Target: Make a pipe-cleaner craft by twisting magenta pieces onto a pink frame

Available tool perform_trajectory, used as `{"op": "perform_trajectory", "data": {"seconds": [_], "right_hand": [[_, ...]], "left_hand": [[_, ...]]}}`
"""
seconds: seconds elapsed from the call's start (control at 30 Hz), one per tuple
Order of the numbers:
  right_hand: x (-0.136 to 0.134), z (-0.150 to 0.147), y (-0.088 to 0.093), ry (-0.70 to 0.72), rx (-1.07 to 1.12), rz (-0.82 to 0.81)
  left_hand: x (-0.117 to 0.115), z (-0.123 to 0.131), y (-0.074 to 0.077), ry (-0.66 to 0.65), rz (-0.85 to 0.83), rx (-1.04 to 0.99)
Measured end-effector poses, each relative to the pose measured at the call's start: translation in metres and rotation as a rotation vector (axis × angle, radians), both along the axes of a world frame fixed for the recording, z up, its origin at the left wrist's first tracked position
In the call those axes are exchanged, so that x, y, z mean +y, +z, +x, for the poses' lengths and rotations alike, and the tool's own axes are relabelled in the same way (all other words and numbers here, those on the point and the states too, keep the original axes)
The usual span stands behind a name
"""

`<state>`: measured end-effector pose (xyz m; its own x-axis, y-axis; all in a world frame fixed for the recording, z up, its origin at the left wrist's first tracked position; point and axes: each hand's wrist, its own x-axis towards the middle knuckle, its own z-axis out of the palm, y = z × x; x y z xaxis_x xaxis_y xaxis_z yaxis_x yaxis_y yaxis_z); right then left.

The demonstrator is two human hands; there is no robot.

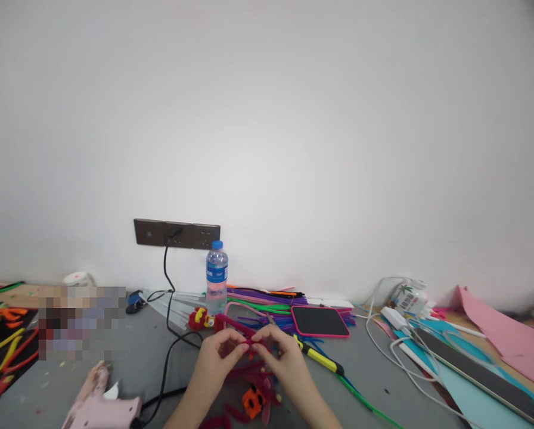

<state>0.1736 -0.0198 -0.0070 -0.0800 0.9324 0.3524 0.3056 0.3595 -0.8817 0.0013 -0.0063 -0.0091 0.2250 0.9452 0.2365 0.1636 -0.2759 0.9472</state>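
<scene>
My left hand (223, 350) and my right hand (279, 351) meet over the grey table, thumbs and forefingers pinched together. Between their fingertips is a small piece of magenta pipe cleaner (250, 342); most of it is hidden by the fingers. Below, between my wrists, lies an orange and black fuzzy figure (252, 401) among dark red pipe cleaners (233, 412). Just beyond my left hand sits a red and yellow fuzzy figure (199, 319). A yellow and black utility knife (323, 359) rests to the right of my right hand.
A water bottle (217, 277) stands by the wall behind bundled pipe cleaners (267, 298). Nearby lies a pink-cased phone (320, 322). A pink glue gun (103, 408) with a black cord is at front left. White cables (399, 357) and coloured paper (466, 381) cover the right side.
</scene>
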Motion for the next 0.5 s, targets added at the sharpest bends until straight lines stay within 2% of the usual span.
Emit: {"op": "perform_trajectory", "data": {"seconds": [0.17,0.33,0.5], "right_hand": [[-0.0021,0.0002,0.0032,0.020,-0.007,-0.009],[-0.0016,0.0027,0.0041,0.071,-0.007,-0.053],[-0.0010,0.0040,-0.0044,0.136,-0.309,-0.114]], "left_hand": [[-0.0003,-0.0014,-0.0001,0.049,0.171,0.097],[0.0006,-0.0029,-0.0035,0.083,0.148,0.107],[0.0028,-0.0045,-0.0038,0.150,0.072,-0.025]]}}
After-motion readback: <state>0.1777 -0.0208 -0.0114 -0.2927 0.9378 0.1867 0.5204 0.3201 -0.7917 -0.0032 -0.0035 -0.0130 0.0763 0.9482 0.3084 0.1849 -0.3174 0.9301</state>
